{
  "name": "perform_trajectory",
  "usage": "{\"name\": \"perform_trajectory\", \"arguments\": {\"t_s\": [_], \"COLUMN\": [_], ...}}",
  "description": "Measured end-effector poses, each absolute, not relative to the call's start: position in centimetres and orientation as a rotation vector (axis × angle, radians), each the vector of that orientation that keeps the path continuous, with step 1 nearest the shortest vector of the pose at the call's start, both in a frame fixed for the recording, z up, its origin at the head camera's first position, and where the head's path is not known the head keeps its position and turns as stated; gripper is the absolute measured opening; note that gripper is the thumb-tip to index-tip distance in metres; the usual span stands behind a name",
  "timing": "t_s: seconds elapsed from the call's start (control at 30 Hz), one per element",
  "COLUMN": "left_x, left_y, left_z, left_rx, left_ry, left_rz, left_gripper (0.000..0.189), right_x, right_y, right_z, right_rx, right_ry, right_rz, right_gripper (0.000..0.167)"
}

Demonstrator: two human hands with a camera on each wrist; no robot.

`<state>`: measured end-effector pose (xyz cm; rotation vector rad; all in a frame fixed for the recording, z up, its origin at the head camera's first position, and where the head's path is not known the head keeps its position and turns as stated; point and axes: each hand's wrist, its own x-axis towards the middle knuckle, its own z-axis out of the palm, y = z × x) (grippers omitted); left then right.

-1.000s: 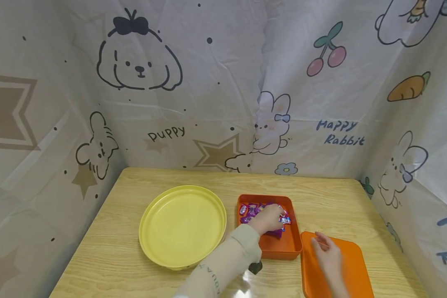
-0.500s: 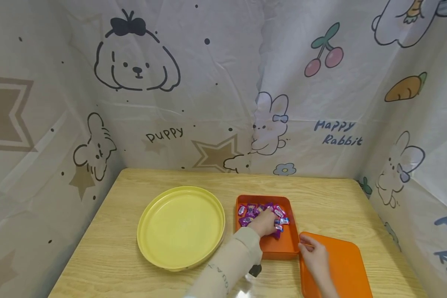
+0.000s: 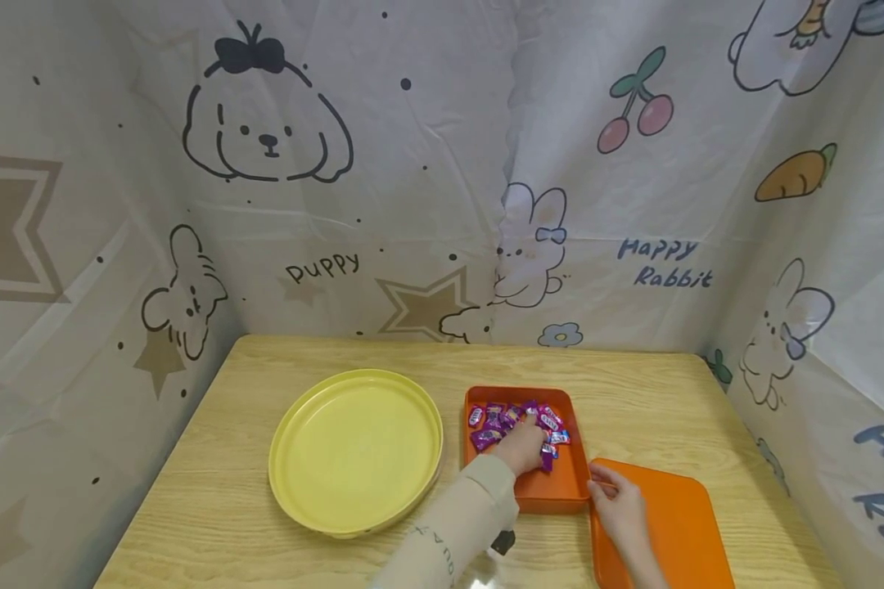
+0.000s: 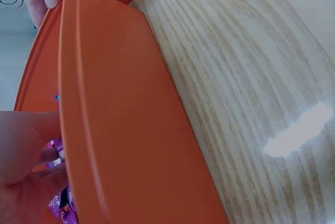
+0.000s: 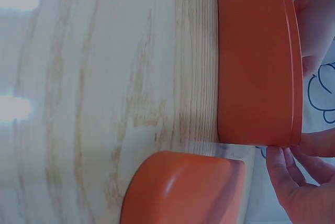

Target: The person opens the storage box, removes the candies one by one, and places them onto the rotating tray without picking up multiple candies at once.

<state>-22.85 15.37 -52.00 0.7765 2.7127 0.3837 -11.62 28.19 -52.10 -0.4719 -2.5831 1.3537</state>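
Observation:
Near the middle of the table, an orange-red square box [image 3: 560, 489] holds several wrapped candies [image 3: 495, 417] in purple, pink and blue. My left hand [image 3: 521, 446] reaches over its near rim into the candies. In the left wrist view its fingers [image 4: 49, 177] bend down beside purple wrappers; I cannot tell whether they grip one, since the box wall [image 4: 115, 109] hides part of them. My right hand [image 3: 622, 511] pinches the box at its front right corner, thumb and fingers at the rim, as the right wrist view shows [image 5: 309, 182].
A large round yellow tray [image 3: 357, 450] lies left of the box. The flat orange lid [image 3: 674, 532] lies to the right, under my right forearm. Printed cloth [image 3: 412, 164] stands as walls behind and on both sides of the wooden table [image 3: 633, 393].
My left hand has drawn slightly left and toward me inside the box, uncovering more candies. The right hand has moved left from above the lid to the box corner and now holds it.

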Motion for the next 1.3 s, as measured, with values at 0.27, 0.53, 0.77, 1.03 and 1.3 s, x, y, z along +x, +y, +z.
{"name": "perform_trajectory", "arguments": {"t_s": [0.27,0.53,0.77,1.03,1.3], "left_x": [-22.9,-23.3,-23.6,-24.1,-24.8], "left_y": [15.1,15.2,15.1,14.3,12.2], "left_z": [-52.0,-52.1,-51.3,-49.3,-47.3], "left_rx": [0.779,0.779,0.802,0.913,0.984], "left_ry": [2.716,2.74,2.728,2.721,2.739], "left_rz": [0.474,0.544,0.576,0.655,0.721], "left_gripper": [0.011,0.012,0.009,0.018,0.024], "right_x": [-11.7,-11.6,-11.6,-11.6,-11.7], "right_y": [28.3,28.4,28.3,28.4,28.4], "right_z": [-52.5,-52.5,-52.5,-52.4,-52.5], "right_rx": [-0.473,-0.471,-0.47,-0.468,-0.47], "right_ry": [-2.598,-2.593,-2.589,-2.597,-2.592], "right_rz": [1.342,1.349,1.36,1.344,1.364], "right_gripper": [0.028,0.027,0.027,0.027,0.027]}}
